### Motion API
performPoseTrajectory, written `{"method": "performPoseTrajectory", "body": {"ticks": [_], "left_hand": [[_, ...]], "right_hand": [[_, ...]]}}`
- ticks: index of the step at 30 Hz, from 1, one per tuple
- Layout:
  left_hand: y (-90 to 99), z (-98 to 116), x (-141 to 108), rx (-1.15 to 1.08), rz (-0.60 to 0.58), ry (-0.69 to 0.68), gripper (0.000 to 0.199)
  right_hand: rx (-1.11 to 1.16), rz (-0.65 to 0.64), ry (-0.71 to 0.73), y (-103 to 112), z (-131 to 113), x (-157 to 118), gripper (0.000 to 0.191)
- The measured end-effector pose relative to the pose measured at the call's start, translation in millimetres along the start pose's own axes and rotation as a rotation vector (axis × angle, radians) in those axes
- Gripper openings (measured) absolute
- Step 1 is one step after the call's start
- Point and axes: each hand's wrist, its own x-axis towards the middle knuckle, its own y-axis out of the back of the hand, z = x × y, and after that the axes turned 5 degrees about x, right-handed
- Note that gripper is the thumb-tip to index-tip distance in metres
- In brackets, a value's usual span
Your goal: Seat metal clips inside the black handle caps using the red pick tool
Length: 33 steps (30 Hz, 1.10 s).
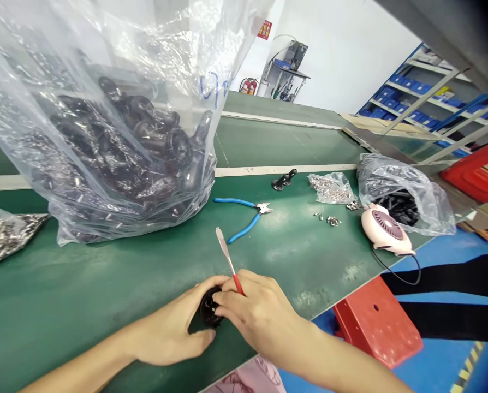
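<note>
A round black part [208, 309] stands on the green table near its front edge. My left hand [174, 327] curves around its left side, fingers on its top and thumb below, holding it. My right hand [258, 305] has its fingertips at the open face of the part and also grips a tool with a red handle [238, 284] and a flat metal blade pointing up and away. Whatever small piece the right fingertips may pinch is hidden. Beyond the hands lie blue-handled cutters [248, 218], their handles spread.
A big clear bag of black parts [137, 147] fills the back left; a bag of metal pieces [6, 234] lies beside it. Toward the right are a black part [284, 180], small metal parts [333, 220], bags and a pink fan [385, 229]. A red stool [379, 322] stands below.
</note>
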Motion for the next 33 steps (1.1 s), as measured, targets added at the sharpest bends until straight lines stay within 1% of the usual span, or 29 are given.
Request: {"method": "performPoseTrajectory", "body": {"ticks": [2, 3, 7, 11, 13, 16, 18, 23, 26, 28, 30, 32, 33], "left_hand": [[-2.5, -0.8, 0.6, 0.098, 0.033, -0.008, 0.064], [-4.1, -1.0, 1.6, 0.108, 0.047, -0.002, 0.063], [-8.7, -2.2, 6.0, 0.01, 0.081, -0.035, 0.052], [-8.9, -3.6, 6.7, -0.063, 0.113, -0.074, 0.048], [-8.3, -4.4, 6.5, -0.078, 0.118, -0.07, 0.045], [-7.8, -5.6, 6.4, -0.09, 0.131, -0.059, 0.044], [-7.9, -6.6, 6.6, -0.099, 0.137, -0.05, 0.047], [-9.2, -10.2, 5.9, -0.12, 0.156, -0.046, 0.047], [-9.4, -12.8, 4.5, -0.106, 0.169, -0.066, 0.045], [-9.1, -14.1, 3.8, -0.073, 0.177, -0.067, 0.04], [-8.6, -14.8, 3.3, -0.037, 0.185, -0.067, 0.036], [-8.1, -14.9, 3.2, 0.004, 0.193, -0.05, 0.034], [-8.0, -14.6, 3.2, 0.026, 0.197, -0.033, 0.034]], "right_hand": [[-0.022, 0.024, 0.009, -1.0, -2.7, -0.2, 0.009], [-0.035, 0.036, 0.014, -1.5, -4.2, 0.4, 0.01], [-0.074, 0.052, 0.06, -1.4, -9.1, 8.3, 0.014], [-0.098, 0.004, 0.108, 1.1, -10.2, 18.0, 0.013], [-0.106, -0.059, 0.078, 2.7, -9.3, 19.7, 0.013], [-0.11, -0.135, -0.009, 4.5, -7.0, 18.7, 0.013], [-0.105, -0.145, -0.037, 4.6, -5.8, 17.5, 0.015], [-0.054, -0.139, -0.03, 3.1, -4.1, 18.6, 0.016], [0.011, -0.111, -0.053, 7.5, -1.8, 18.0, 0.015], [0.105, -0.079, -0.103, 16.0, -0.9, 12.9, 0.018], [0.267, -0.079, -0.189, 28.5, -1.9, 2.6, 0.029], [0.441, -0.116, -0.281, 41.9, -5.4, -11.3, 0.046], [0.509, -0.132, -0.314, 47.7, -7.9, -18.3, 0.049]]}}
